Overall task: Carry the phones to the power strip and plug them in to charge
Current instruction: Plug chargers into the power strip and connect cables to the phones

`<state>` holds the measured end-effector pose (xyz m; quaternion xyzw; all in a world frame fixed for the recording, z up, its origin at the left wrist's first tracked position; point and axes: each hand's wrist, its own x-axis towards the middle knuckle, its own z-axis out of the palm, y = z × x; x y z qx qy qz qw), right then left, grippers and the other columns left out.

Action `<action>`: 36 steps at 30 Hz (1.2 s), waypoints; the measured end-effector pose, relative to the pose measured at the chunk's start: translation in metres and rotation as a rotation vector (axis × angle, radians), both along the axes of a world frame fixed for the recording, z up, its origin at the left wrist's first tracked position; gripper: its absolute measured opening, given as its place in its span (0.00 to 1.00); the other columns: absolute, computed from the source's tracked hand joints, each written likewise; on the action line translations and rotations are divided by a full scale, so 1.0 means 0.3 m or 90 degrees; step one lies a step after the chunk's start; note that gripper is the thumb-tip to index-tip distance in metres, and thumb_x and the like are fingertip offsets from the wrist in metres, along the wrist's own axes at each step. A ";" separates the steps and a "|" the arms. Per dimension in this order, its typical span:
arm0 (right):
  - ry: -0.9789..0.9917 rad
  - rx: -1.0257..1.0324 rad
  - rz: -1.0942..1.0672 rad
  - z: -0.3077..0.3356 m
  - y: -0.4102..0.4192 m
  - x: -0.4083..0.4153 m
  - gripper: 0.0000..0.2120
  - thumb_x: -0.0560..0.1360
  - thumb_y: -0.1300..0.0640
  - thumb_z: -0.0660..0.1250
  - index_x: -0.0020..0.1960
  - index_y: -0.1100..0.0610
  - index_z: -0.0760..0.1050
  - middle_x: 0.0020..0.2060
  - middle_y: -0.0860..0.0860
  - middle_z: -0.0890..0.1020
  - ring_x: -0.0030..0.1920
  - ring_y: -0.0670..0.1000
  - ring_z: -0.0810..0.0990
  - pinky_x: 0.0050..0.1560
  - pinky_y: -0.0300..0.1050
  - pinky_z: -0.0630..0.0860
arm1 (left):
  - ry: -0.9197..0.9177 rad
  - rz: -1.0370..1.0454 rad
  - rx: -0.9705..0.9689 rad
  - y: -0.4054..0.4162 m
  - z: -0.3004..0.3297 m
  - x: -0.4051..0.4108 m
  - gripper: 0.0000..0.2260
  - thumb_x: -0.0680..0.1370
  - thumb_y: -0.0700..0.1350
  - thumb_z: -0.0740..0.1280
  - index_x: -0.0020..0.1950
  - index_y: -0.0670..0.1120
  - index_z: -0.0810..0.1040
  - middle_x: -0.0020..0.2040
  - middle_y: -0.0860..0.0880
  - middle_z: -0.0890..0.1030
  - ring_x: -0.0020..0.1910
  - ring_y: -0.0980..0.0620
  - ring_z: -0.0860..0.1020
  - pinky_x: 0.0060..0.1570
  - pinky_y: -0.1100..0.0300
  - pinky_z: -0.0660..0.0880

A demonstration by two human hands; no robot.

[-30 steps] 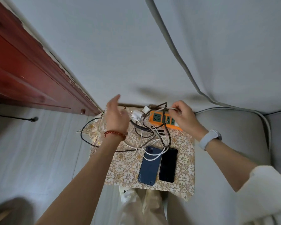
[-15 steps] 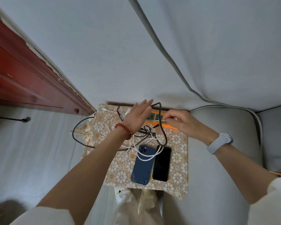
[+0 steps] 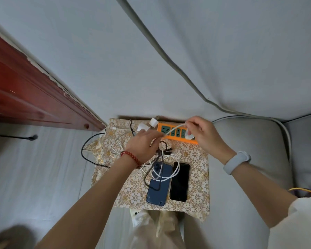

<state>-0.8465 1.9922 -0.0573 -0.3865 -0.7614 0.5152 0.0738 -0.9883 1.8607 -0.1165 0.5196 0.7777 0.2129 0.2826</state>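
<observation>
Both hands (image 3: 144, 144) (image 3: 203, 133) now pinch white cable (image 3: 174, 129) taut — fingers (image 3: 188, 123) closed — over power strip (image 3: 176, 132)

You see two phones, a blue one (image 3: 158, 184) at 6 o'clock and a black one (image 3: 179, 182) beside it, one power strip (image 3: 176, 133) at 12, two hands, and two white plugs (image 3: 147, 124).
</observation>
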 end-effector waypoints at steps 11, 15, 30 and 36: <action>-0.060 0.065 0.122 0.059 -0.008 0.005 0.09 0.77 0.54 0.59 0.43 0.53 0.76 0.37 0.53 0.80 0.40 0.55 0.79 0.42 0.51 0.74 | -0.080 0.117 0.037 0.062 0.116 -0.098 0.08 0.74 0.48 0.66 0.47 0.47 0.81 0.39 0.49 0.83 0.34 0.53 0.78 0.36 0.61 0.74; 0.004 0.128 0.159 0.132 -0.047 -0.080 0.08 0.77 0.55 0.58 0.41 0.54 0.73 0.31 0.50 0.78 0.31 0.48 0.76 0.33 0.43 0.70 | -0.062 0.096 0.236 0.054 0.251 -0.102 0.07 0.72 0.47 0.67 0.44 0.44 0.81 0.40 0.46 0.81 0.38 0.49 0.79 0.42 0.55 0.77; 0.093 0.379 -0.061 0.214 -0.133 -0.030 0.14 0.73 0.56 0.61 0.55 0.62 0.72 0.50 0.56 0.76 0.50 0.53 0.75 0.52 0.48 0.73 | -0.615 0.328 0.131 0.037 0.502 -0.115 0.07 0.76 0.41 0.63 0.41 0.43 0.78 0.31 0.50 0.83 0.32 0.49 0.83 0.33 0.59 0.81; 0.074 -0.035 0.130 0.228 -0.251 -0.073 0.09 0.76 0.57 0.63 0.53 0.46 0.69 0.48 0.46 0.76 0.48 0.42 0.74 0.44 0.30 0.67 | -0.773 0.361 0.150 0.035 0.589 -0.114 0.08 0.77 0.40 0.61 0.40 0.40 0.77 0.29 0.49 0.81 0.33 0.47 0.83 0.34 0.55 0.82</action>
